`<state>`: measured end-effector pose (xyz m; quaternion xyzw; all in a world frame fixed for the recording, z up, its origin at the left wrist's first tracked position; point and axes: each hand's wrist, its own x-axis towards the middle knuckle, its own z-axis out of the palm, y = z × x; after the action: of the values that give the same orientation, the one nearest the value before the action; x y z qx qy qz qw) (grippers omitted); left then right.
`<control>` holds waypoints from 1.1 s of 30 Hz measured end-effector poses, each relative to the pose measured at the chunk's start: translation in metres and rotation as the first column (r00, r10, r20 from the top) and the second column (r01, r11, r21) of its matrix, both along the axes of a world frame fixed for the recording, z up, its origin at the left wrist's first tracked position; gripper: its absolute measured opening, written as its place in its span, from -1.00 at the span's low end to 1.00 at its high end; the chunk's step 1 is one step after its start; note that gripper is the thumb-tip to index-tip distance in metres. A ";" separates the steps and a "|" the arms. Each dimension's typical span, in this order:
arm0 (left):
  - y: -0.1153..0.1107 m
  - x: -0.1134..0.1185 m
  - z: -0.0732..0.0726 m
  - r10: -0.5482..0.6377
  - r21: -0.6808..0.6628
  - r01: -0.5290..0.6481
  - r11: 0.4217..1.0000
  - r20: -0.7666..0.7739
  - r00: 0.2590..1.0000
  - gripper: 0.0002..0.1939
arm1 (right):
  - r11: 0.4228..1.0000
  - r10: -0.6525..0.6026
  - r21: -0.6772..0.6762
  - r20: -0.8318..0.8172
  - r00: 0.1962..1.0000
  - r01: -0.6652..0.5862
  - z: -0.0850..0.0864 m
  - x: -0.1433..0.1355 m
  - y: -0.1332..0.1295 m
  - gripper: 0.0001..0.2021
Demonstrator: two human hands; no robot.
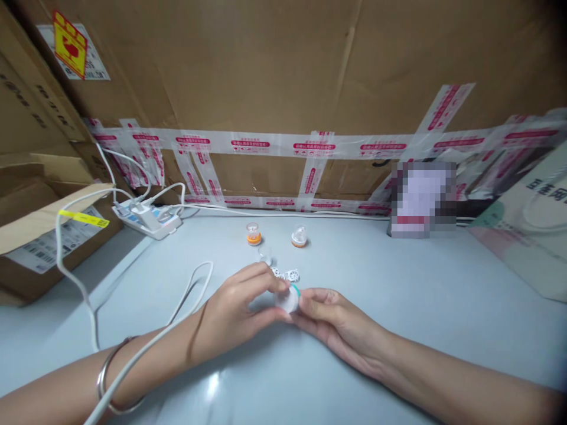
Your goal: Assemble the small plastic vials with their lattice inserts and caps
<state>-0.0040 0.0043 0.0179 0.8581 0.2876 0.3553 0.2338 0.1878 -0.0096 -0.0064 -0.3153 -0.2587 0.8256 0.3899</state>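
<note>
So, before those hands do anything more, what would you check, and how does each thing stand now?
1. Disc held: ok; the left hand and right hand both grip it.
2. Cable out of the way: not ok; it crosses in front of the left forearm.
3. Orange jar upright: ok; it stands beyond the hands.
4. White jar upright: ok; it stands to the right of the orange one.
5. White pieces all there: cannot tell; the left hand hides some of that spot.
</note>
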 end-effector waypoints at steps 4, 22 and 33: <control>-0.001 0.002 0.000 0.037 0.059 -0.038 0.998 0.022 0.999 -0.78 | 1.000 0.013 0.015 0.001 1.000 -0.013 0.001 0.000 0.000 -0.92; -0.001 -0.002 -0.001 -0.024 0.034 0.026 0.999 -0.063 0.998 -0.86 | 1.000 -0.009 0.025 0.016 1.000 0.009 0.003 -0.001 -0.001 -0.93; 0.004 0.002 -0.005 0.079 -0.064 -0.077 0.995 0.032 0.996 -0.74 | 0.988 -0.150 -0.032 0.013 0.989 0.150 0.006 -0.003 -0.003 -0.88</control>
<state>-0.0023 0.0081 0.0132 0.8321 0.3278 0.3699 0.2516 0.1847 -0.0123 -0.0007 -0.3446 -0.2229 0.7963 0.4443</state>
